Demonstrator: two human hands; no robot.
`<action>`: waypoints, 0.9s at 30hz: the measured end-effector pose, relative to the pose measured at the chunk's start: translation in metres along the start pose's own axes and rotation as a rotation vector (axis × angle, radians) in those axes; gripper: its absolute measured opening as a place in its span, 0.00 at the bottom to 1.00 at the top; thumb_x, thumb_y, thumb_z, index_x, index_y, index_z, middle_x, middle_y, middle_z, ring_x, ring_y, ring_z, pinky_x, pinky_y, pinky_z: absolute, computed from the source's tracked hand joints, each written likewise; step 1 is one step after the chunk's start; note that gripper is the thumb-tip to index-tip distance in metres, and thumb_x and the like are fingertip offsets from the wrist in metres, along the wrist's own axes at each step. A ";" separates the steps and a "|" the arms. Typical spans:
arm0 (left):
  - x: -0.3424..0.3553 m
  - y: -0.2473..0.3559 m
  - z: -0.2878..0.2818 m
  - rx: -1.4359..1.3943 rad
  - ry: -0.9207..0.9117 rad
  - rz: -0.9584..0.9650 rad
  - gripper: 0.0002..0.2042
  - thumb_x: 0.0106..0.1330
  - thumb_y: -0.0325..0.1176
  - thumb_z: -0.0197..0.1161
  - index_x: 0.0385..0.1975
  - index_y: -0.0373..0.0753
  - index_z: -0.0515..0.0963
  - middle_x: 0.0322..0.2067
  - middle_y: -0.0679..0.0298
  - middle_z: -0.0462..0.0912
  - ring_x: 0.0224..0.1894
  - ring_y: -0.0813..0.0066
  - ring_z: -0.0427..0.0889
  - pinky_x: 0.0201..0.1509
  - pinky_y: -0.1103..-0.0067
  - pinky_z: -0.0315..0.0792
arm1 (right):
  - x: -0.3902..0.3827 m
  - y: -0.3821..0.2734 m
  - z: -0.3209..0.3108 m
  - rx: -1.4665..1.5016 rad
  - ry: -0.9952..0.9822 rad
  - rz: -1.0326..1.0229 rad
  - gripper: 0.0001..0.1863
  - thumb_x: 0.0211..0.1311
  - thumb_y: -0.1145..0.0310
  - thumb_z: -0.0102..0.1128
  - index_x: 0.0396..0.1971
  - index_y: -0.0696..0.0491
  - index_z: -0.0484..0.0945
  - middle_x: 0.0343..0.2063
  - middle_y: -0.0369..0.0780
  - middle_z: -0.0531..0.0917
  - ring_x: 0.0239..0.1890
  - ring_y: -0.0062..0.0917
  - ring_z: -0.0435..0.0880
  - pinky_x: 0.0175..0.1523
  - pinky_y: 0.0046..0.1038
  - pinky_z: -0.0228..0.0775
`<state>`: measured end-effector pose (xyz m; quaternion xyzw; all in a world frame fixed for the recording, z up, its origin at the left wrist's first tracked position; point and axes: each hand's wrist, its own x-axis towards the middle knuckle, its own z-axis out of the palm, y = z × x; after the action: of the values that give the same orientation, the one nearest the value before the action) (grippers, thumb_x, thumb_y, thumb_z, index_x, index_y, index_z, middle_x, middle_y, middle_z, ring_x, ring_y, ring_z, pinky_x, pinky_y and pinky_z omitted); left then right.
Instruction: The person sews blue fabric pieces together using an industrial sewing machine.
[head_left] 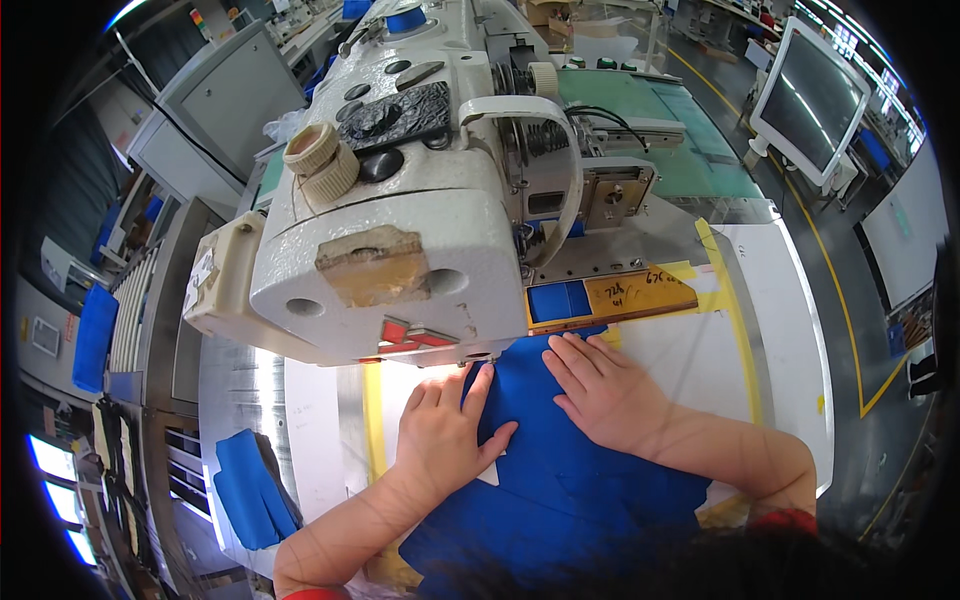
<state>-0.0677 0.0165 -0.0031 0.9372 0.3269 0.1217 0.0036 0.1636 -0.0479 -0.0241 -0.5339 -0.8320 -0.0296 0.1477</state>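
while the blue cloth (560, 490) lies across the middle of the worktop (775, 290), running from the near edge up to the front of the sewing machine head (390, 250), both hands rest on or beside it, apparently to keep it flat and steady. a yellow-brown plate (650, 292) lies at the cloth's far end, with blue showing in its opening; yellow tape (738, 330) runs toward the worktop's right edge, possibly as a guide. a small stack of blue pieces (252, 490) lies by the left edge, near side, presumably clear of the hands.

the left hand (440, 430) is unclenched, back upward, fingers pointing to the machine, index along the cloth's left margin, thumb spread over the cloth; no grip is seen. the right hand (610, 390) lies palm down, fingers extended together and angled far-left, grasping nothing; its forearm enters from the right.
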 end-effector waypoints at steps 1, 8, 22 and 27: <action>0.000 0.000 0.001 0.002 0.014 -0.005 0.33 0.54 0.50 0.70 0.57 0.38 0.73 0.51 0.53 0.75 0.45 0.57 0.77 0.53 0.66 0.70 | 0.000 0.001 0.000 0.000 0.000 0.000 0.27 0.65 0.61 0.56 0.57 0.65 0.70 0.58 0.54 0.73 0.61 0.43 0.74 0.67 0.40 0.62; 0.007 0.007 -0.001 -0.015 0.032 -0.006 0.30 0.55 0.48 0.67 0.54 0.35 0.72 0.47 0.52 0.74 0.47 0.54 0.76 0.54 0.66 0.70 | -0.001 0.006 -0.003 -0.023 0.026 -0.074 0.26 0.66 0.61 0.54 0.54 0.68 0.71 0.56 0.56 0.73 0.60 0.44 0.74 0.67 0.39 0.63; 0.010 0.022 0.006 0.048 0.053 -0.109 0.27 0.55 0.47 0.67 0.50 0.35 0.75 0.51 0.49 0.74 0.53 0.51 0.76 0.58 0.65 0.69 | -0.014 0.030 -0.005 0.192 0.037 -0.137 0.26 0.62 0.60 0.59 0.54 0.63 0.72 0.53 0.50 0.75 0.62 0.41 0.71 0.68 0.39 0.60; 0.012 0.025 0.006 0.061 0.057 -0.136 0.27 0.54 0.47 0.68 0.49 0.36 0.75 0.52 0.49 0.75 0.52 0.52 0.76 0.60 0.64 0.68 | -0.033 0.047 -0.024 0.297 -0.005 -0.057 0.25 0.58 0.65 0.61 0.55 0.57 0.74 0.50 0.43 0.78 0.58 0.34 0.74 0.61 0.34 0.65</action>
<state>-0.0425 0.0046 -0.0042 0.9086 0.3935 0.1380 -0.0260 0.2242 -0.0618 -0.0155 -0.4823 -0.8425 0.0909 0.2219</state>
